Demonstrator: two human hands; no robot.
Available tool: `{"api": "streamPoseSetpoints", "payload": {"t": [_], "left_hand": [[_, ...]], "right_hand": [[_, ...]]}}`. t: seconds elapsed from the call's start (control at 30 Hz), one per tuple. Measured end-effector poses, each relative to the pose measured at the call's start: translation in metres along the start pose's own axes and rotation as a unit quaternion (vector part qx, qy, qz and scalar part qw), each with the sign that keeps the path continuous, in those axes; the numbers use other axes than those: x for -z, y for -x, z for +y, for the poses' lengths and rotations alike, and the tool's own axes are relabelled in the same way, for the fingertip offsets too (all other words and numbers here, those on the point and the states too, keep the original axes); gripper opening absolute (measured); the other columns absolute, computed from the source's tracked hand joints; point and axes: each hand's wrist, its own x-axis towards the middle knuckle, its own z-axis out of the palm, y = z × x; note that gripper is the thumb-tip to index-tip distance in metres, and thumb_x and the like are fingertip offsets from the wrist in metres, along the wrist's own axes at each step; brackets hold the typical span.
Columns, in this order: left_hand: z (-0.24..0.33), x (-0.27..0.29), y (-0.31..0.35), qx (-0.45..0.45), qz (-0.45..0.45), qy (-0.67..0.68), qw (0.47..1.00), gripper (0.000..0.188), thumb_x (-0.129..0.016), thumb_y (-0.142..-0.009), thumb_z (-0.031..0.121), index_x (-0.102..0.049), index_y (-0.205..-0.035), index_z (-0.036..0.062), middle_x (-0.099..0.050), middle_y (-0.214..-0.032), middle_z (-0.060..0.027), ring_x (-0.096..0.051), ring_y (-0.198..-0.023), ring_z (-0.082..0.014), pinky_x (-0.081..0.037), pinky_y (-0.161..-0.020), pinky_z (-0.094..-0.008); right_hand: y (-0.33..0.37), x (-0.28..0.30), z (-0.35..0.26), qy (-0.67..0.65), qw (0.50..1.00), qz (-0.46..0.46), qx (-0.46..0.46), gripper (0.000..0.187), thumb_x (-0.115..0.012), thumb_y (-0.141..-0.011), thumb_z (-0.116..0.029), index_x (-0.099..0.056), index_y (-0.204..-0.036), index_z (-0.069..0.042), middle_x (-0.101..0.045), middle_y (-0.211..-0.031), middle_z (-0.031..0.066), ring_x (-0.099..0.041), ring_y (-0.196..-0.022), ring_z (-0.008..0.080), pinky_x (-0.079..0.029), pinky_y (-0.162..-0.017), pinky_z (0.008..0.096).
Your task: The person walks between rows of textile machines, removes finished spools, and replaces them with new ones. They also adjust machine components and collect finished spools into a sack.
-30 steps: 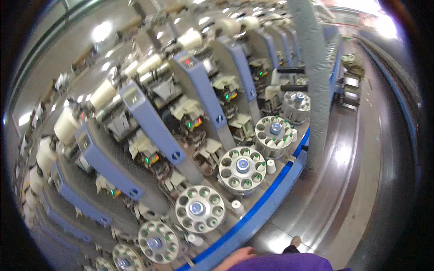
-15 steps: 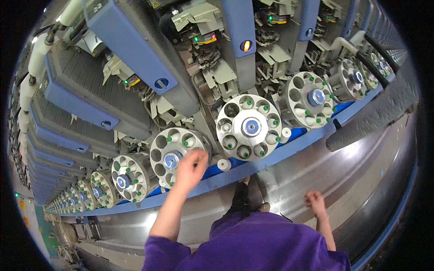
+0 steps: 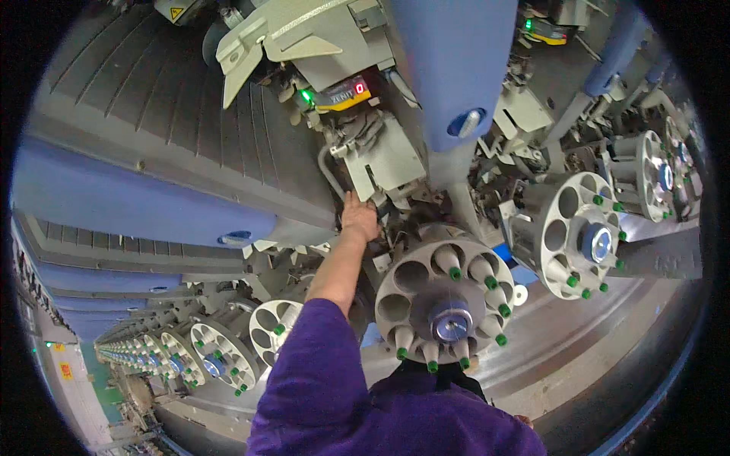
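Your left hand (image 3: 360, 217) has shifted up from the magazine row to just below the pale slotted plate (image 3: 389, 153); work now centres there, apparently. Can't tell whether its fingers grip anything. Bobbin magazine (image 3: 427, 295): lower right of it. Right hand (image 3: 524, 419) barely shows, grip unclear.

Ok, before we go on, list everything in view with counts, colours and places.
Round magazines: long row, too many to count; pale grey, blue hubs; along the machine front
Bobbins: seven visible in the nearest magazine; white, green tips
White spool: one, right of that magazine
Blue panels: several, between machine units
Status boxes: two clear, dark and yellow, lit; top centre and upper right
Slotted plates: at least two, pale grey, below those boxes
Ribbed cover: one large, dark grey, upper left
Purple sleeve: one, lower centre
Left hand: one, below the nearer plate, fingertips partly hidden
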Motion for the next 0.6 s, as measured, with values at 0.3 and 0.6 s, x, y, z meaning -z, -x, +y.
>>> {"api": "streamPoseSetpoints", "payload": {"t": [0.3, 0.6], "left_hand": [[0.002, -0.020, -0.001, 0.029, 0.044, -0.017, 0.998, 0.074, -0.065, -0.075, 0.046, -0.044, -0.130, 0.0034, -0.052, -0.128, -0.0093, -0.037, -0.127, -0.0271, 0.001, -0.114, -0.0458], [-0.003, -0.009, 0.039, -0.006, 0.109, 0.055, 0.993, 0.069, -0.068, -0.074, 0.043, -0.047, -0.123, 0.0003, -0.059, -0.112, -0.0154, -0.046, -0.117, -0.0283, -0.010, -0.114, -0.0449]], "right_hand": [[0.002, -0.065, -0.104, 0.000, 0.991, -0.121, 0.063, 0.026, -0.063, -0.088, -0.017, -0.058, -0.104, 0.003, -0.066, -0.092, 0.0165, -0.065, -0.081, 0.0235, -0.054, -0.071, 0.0340], [-0.088, 0.041, 0.032, 0.116, 0.991, 0.010, 0.065, 0.019, -0.064, -0.086, -0.012, -0.059, -0.093, 0.004, -0.066, -0.076, 0.0143, -0.063, -0.066, 0.0191, -0.053, -0.062, 0.0345]]}}
